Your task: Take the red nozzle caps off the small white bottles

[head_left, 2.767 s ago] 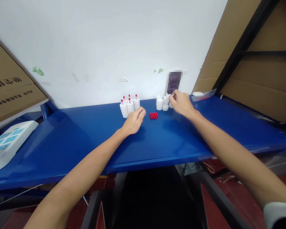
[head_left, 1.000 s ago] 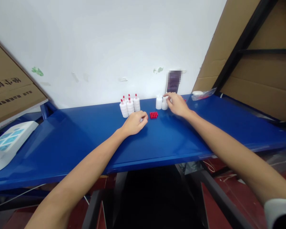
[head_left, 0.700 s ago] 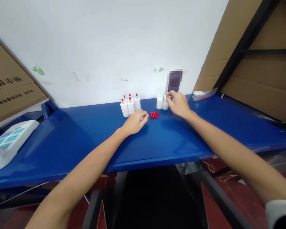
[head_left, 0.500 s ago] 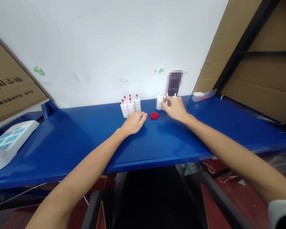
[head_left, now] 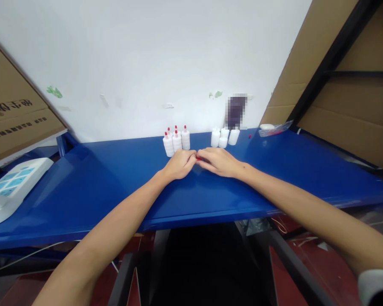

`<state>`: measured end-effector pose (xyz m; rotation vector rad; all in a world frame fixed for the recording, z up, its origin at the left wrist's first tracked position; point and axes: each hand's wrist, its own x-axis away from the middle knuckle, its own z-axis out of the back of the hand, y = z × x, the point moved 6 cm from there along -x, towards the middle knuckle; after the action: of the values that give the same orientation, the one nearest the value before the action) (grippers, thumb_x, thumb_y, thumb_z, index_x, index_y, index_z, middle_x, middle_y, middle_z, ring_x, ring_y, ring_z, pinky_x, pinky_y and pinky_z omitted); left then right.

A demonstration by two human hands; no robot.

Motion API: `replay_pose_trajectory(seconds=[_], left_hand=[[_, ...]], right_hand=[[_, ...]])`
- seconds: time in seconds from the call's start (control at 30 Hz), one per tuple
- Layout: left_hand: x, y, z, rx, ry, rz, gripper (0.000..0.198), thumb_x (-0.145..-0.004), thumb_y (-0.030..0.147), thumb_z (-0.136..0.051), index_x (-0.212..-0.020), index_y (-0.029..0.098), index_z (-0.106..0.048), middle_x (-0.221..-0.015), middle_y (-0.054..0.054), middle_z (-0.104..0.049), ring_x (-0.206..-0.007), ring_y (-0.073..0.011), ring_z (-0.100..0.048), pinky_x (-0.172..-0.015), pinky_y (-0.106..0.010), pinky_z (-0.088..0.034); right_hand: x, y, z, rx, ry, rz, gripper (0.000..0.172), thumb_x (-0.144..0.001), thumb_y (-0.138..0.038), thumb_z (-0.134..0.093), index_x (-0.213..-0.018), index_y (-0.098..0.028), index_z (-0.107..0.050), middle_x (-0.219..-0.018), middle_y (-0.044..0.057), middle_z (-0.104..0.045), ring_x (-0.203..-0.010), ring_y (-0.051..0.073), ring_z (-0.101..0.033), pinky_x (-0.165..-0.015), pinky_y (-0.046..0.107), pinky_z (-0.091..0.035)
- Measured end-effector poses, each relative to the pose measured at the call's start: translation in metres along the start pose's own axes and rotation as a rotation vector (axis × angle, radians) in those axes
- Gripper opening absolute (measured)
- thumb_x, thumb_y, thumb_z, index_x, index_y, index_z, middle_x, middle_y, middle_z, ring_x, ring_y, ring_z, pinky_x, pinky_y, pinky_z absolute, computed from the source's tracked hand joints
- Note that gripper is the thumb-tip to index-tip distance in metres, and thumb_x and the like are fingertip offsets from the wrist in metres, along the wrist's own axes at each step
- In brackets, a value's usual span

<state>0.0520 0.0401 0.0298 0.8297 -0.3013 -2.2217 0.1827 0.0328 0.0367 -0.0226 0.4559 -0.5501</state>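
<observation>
My left hand (head_left: pixel 180 164) rests on the blue table (head_left: pixel 115 182) beside the filled-looking white bottles (head_left: pixel 176 142), which stand upright in a cluster with pointed red tips. Its thumb and fingers are closed at small red caps (head_left: pixel 198 159), where a bit of red shows. Opposite it, my right hand (head_left: pixel 221 162) is palm down, its thumb and fingers closed round the same red caps from the right. That hand hides most of the caps. The fingertips of both hands meet or nearly meet. Behind the right hand stand several white bottles (head_left: pixel 215 138) without red tips.
A loose red cap (head_left: pixel 250 136) lies right of the white bottles, near a clear plastic bag (head_left: pixel 276 128). At the left is a white device with blue panels (head_left: pixel 14 182). Cardboard (head_left: pixel 15 106) flanks the table at left, and a white wall stands behind.
My right hand has left the white bottles and come left and nearer to the red caps, covering their block. My left hand has stayed nearly in place.
</observation>
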Motion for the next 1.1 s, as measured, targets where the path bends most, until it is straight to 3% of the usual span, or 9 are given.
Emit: replay_pose_trajectory(seconds=[0.27, 0.5, 0.63, 0.73, 0.83, 0.93, 1.1], left_hand=[[0.0, 0.001, -0.001, -0.003, -0.03, -0.009, 0.027, -0.088, 0.02, -0.039, -0.069, 0.017, -0.058, -0.063, -0.003, -0.061, -0.057, -0.0158, -0.052, -0.061, -0.03, -0.039], [0.0, 0.009, -0.001, 0.104, -0.007, -0.048, 0.03, -0.087, 0.022, -0.036, -0.066, 0.017, -0.056, -0.059, -0.002, -0.06, -0.054, -0.0142, -0.051, -0.059, -0.029, -0.039], [0.0, 0.01, 0.002, 0.159, 0.026, -0.06, 0.028, -0.085, 0.022, -0.037, -0.062, 0.018, -0.052, -0.057, -0.001, -0.058, -0.052, -0.0127, -0.05, -0.057, -0.027, -0.039], [0.001, 0.006, 0.015, 0.283, 0.134, -0.042, 0.024, -0.082, 0.02, -0.038, -0.064, 0.017, -0.054, -0.057, 0.0, -0.058, -0.052, -0.0118, -0.051, -0.055, -0.025, -0.039], [0.004, -0.003, 0.032, 0.32, 0.313, -0.01, 0.024, -0.081, 0.02, -0.039, -0.065, 0.017, -0.056, -0.056, 0.0, -0.057, -0.05, -0.0112, -0.049, -0.053, -0.025, -0.039], [0.005, -0.004, 0.035, 0.236, 0.328, -0.017, 0.024, -0.08, 0.019, -0.039, -0.065, 0.017, -0.057, -0.056, 0.0, -0.058, -0.051, -0.0115, -0.051, -0.055, -0.025, -0.04], [0.002, 0.006, 0.014, 0.051, 0.104, -0.083, 0.026, -0.084, 0.02, -0.039, -0.068, 0.017, -0.059, -0.059, 0.0, -0.061, -0.053, -0.0124, -0.053, -0.057, -0.026, -0.04]], right_hand=[[-0.002, -0.01, -0.004, -0.014, -0.043, 0.064, 0.03, -0.108, -0.036, -0.034, -0.099, -0.019, -0.057, -0.094, 0.008, -0.067, -0.076, 0.021, -0.057, -0.069, 0.033, -0.038], [-0.002, -0.012, 0.0, -0.054, -0.089, 0.023, 0.031, -0.107, -0.037, -0.035, -0.094, -0.02, -0.058, -0.077, 0.004, -0.061, -0.064, 0.018, -0.049, -0.064, 0.032, -0.031], [-0.003, -0.01, 0.002, -0.212, -0.066, 0.01, 0.035, -0.106, -0.038, -0.033, -0.084, -0.02, -0.053, -0.069, 0.0, -0.053, -0.061, 0.015, -0.044, -0.063, 0.031, -0.03], [-0.001, 0.008, 0.007, -0.385, 0.001, -0.082, 0.041, -0.106, -0.039, -0.028, -0.07, -0.023, -0.041, -0.062, -0.002, -0.043, -0.058, 0.013, -0.04, -0.062, 0.03, -0.031], [0.004, 0.033, 0.016, -0.378, 0.062, -0.157, 0.04, -0.103, -0.037, -0.03, -0.066, -0.024, -0.033, -0.061, -0.002, -0.038, -0.059, 0.014, -0.038, -0.063, 0.031, -0.03], [0.009, 0.054, 0.019, -0.239, -0.026, -0.231, 0.029, -0.099, -0.03, -0.036, -0.071, -0.022, -0.039, -0.067, 0.0, -0.047, -0.066, 0.016, -0.045, -0.067, 0.032, -0.03], [0.016, 0.072, 0.007, -0.054, -0.338, -0.399, 0.02, -0.094, -0.028, -0.044, -0.076, -0.021, -0.047, -0.073, 0.004, -0.056, -0.066, 0.017, -0.047, -0.063, 0.032, -0.028]])
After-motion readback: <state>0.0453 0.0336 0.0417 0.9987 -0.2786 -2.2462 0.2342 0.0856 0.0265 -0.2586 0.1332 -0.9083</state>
